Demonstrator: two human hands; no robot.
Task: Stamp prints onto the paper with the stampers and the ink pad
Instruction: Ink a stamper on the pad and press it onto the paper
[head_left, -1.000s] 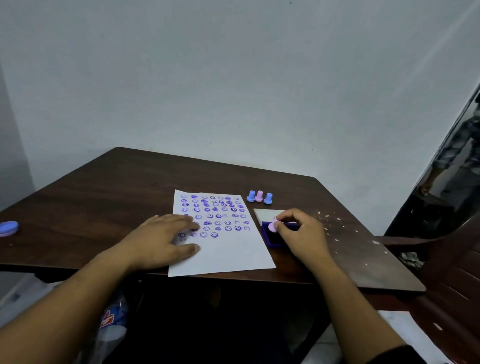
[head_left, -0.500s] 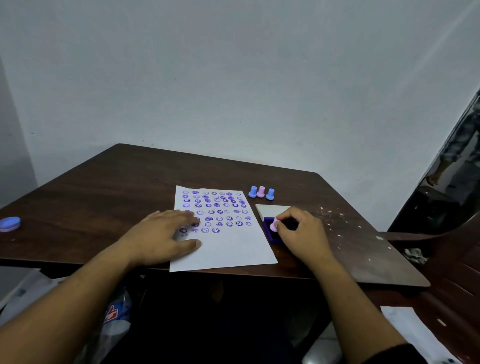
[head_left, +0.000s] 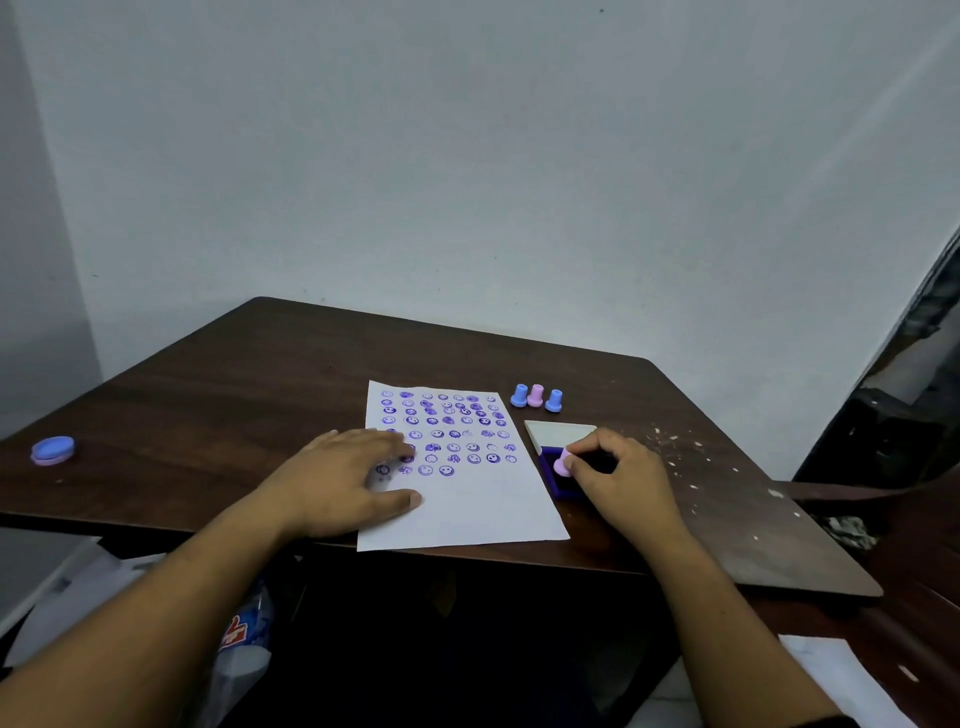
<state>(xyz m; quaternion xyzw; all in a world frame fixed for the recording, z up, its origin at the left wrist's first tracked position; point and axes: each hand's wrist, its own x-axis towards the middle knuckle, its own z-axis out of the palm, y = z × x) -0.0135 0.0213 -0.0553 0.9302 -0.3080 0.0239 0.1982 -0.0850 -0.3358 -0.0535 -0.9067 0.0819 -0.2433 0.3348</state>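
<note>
Now the right hand (head_left: 621, 480) pinches a small pink plastic stamper (head_left: 562, 464) between thumb and fingertips and sets its face down on the dark purple ink pad (head_left: 558, 480), whose pale lid (head_left: 561, 431) is flipped open behind it. Over on the other side, the left hand (head_left: 343, 480) lies flat with fingers spread on the white sheet of paper (head_left: 467, 509), holding nothing, simply pinning the page to the dark brown wooden table (head_left: 234, 395). Rows of purple smiley prints (head_left: 447, 431) fill the upper part of that sheet; the lower part is blank and waiting.

That little stamper looks light and rigid, easy to carry in a fingertip pinch round its narrow stem, though its inked face will likely smear if it slides on contact. The paper is thin and prone to shift, so the flat palm on its left edge is a sensible anchor. Three spare stampers, blue, pink and blue (head_left: 535, 397), stand upright in a row just beyond the paper's far right corner. Well apart, near the table's left edge, lies a round blue cap-like disc (head_left: 52, 450).
</note>
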